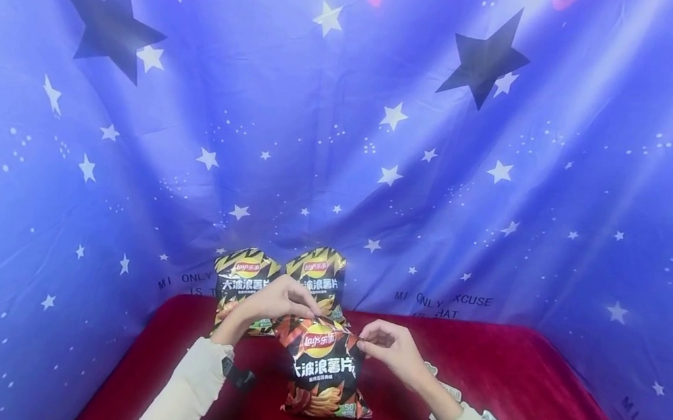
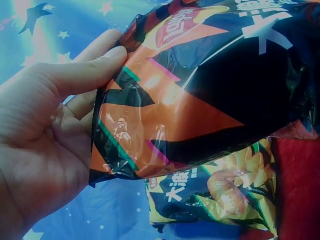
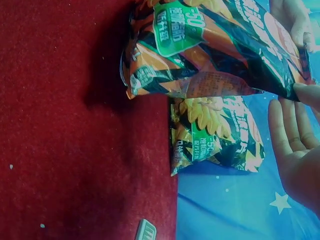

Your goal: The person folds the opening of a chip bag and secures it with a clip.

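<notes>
A black and orange Lay's chip bag (image 1: 326, 371) is held upright by its top edge above the red cloth. My left hand (image 1: 282, 299) pinches the top edge near its middle-left, thumb in front, as the left wrist view shows on the bag's orange side (image 2: 180, 115). At the top right corner, my right hand (image 1: 391, 349) pinches the bag between thumb and fingers. Behind it stand two black and yellow chip bags, one at the left (image 1: 241, 291) and one at the right (image 1: 326, 265), the right one partly covered by my left hand and the held bag.
Red cloth (image 1: 508, 368) covers the table. Small pale flat pieces (image 1: 449, 391) lie beside my right forearm, partly hidden by it; one pale piece (image 3: 146, 231) shows near the table's edge. A blue starry curtain (image 1: 318, 136) hangs behind and around the table.
</notes>
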A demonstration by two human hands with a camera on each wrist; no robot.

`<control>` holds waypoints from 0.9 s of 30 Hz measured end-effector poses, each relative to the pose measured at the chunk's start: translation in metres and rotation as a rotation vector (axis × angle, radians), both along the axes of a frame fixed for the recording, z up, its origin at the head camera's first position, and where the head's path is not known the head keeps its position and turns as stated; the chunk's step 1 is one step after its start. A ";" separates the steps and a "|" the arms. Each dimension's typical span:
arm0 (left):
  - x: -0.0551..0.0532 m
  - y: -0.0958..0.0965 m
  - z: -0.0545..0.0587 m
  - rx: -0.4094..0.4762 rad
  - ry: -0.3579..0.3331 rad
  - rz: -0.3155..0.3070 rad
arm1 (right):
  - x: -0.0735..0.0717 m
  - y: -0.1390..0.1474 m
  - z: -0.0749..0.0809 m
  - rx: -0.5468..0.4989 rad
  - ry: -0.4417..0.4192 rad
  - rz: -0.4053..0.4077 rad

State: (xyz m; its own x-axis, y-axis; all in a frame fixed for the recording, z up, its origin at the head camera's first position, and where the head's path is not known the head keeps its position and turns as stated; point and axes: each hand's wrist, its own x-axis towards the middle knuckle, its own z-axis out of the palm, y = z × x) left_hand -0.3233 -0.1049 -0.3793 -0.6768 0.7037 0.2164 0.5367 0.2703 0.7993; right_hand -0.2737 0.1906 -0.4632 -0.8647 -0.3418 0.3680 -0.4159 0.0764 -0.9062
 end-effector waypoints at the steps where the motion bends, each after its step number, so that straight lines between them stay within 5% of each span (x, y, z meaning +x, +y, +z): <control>1: 0.000 -0.001 0.000 0.001 -0.008 -0.001 | 0.000 0.000 0.001 0.006 -0.008 0.002; 12: 0.002 -0.003 -0.002 0.036 -0.154 0.028 | -0.003 0.002 0.014 0.069 -0.044 0.028; 27: 0.005 0.000 0.000 0.033 -0.168 0.008 | -0.023 0.015 0.028 0.281 0.013 0.147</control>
State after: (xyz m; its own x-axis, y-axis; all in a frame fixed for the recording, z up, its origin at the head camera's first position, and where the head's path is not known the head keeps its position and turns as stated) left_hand -0.3183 -0.1050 -0.3792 -0.7110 0.6924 0.1226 0.3927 0.2463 0.8861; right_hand -0.2970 0.2054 -0.4348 -0.7944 -0.5524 0.2525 -0.4527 0.2614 -0.8525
